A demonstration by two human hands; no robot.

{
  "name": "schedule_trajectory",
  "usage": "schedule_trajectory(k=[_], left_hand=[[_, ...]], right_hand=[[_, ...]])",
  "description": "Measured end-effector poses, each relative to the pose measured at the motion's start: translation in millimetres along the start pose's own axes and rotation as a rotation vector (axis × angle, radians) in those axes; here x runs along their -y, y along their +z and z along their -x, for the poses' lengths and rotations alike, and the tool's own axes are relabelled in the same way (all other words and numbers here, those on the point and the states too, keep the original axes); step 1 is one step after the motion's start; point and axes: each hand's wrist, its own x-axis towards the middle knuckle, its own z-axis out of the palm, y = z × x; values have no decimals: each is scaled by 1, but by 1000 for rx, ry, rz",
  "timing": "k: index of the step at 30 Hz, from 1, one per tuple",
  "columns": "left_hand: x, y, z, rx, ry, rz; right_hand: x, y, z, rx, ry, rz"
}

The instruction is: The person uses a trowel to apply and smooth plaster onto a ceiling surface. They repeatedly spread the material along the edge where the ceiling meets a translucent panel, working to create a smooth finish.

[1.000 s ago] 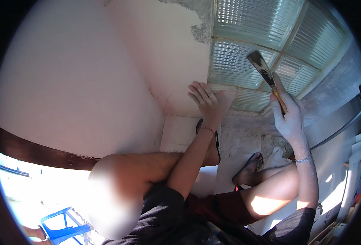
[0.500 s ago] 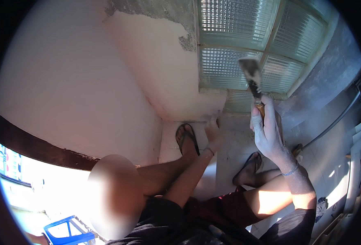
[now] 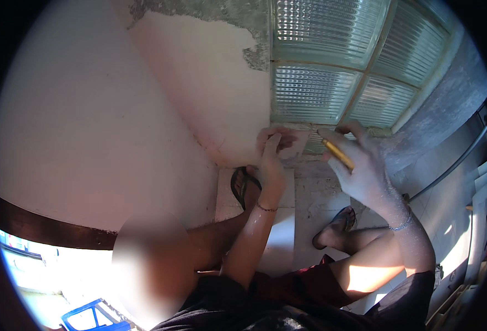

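My right hand (image 3: 362,168) is wrapped round the yellow handle of a scraper (image 3: 338,154), just below the glass blocks (image 3: 315,88). The handle slants up and to the left, toward the wall; the blade is hard to make out from here. Pale dust coats that hand and forearm. To its left, my left hand (image 3: 273,157) reaches up to the white plastered wall (image 3: 216,94) by the lower corner of the glass blocks. Its fingers are spread against the surface, somewhat blurred, and no tool shows in them.
Bare grey patches (image 3: 210,14) show where the wall's coating is gone. My sandalled feet (image 3: 334,229) rest on a tiled floor. A dark hose or cable (image 3: 453,168) curves along the right. A blue plastic frame (image 3: 94,317) stands at the lower left.
My right hand has tipped the scraper from upright, with its blade raised, to slanting toward the wall. My left hand has moved up and slightly left, from near the floor onto the wall.
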Motion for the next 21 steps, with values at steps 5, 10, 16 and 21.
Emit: schedule_trajectory(k=[5, 10, 16, 21], left_hand=[[-17, 9, 0, 30, 85, -108], [-34, 24, 15, 197, 436, -512], [-48, 76, 11, 44, 785, -686], [-51, 107, -11, 2, 968, -733]], right_hand=[[10, -24, -39, -116, 0, 5], [28, -41, -79, -183, -128, 17], [44, -63, -131, -22, -379, 69], [51, -50, -144, -34, -379, 164]])
